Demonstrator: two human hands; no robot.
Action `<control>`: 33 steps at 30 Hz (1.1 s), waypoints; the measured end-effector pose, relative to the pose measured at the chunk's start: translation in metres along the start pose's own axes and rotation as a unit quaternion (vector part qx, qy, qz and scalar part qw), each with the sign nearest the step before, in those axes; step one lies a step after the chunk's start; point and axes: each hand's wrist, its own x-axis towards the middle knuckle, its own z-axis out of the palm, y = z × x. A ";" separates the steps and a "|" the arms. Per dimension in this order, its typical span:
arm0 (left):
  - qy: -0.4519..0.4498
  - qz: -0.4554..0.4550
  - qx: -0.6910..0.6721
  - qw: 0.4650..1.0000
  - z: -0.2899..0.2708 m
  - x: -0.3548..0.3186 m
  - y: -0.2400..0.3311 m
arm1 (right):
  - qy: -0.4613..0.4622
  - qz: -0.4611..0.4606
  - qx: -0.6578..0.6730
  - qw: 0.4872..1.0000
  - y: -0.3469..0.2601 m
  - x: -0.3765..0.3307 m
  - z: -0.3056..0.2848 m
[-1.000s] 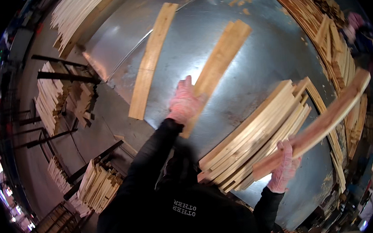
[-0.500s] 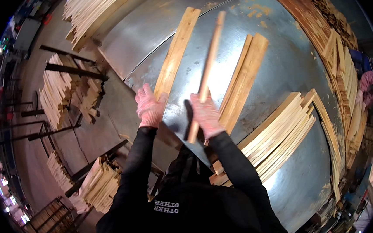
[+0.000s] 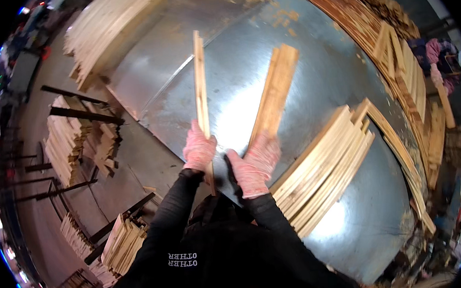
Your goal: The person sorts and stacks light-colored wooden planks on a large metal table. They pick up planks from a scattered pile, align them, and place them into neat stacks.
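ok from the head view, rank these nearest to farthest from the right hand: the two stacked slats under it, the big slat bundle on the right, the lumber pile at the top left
1. The two stacked slats: the right hand rests on their near end.
2. The big slat bundle: just to the right of that hand, on the metal table.
3. The lumber pile: far off at the top left, beyond the table's edge.

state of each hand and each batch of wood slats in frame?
left hand: gloved, closed around thin slat
thin slat: held on edge, running away from the person
right hand: gloved, flat on short slats
short slats: flat on metal table
slat stack: lying at the right, untouched
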 end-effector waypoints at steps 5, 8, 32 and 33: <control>0.025 0.017 -0.007 1.000 0.000 0.030 -0.027 | -0.074 0.150 0.040 0.985 0.013 -0.001 0.037; 0.058 0.037 -0.008 0.998 -0.042 0.059 -0.035 | -0.065 0.197 0.051 0.977 -0.004 0.020 0.039; -0.066 0.178 -0.012 0.982 -0.271 0.284 -0.208 | -0.203 0.133 0.814 0.528 -0.185 0.337 0.152; -0.006 0.219 0.020 0.975 -0.263 0.292 -0.219 | -0.161 0.095 0.782 0.594 -0.165 0.383 0.174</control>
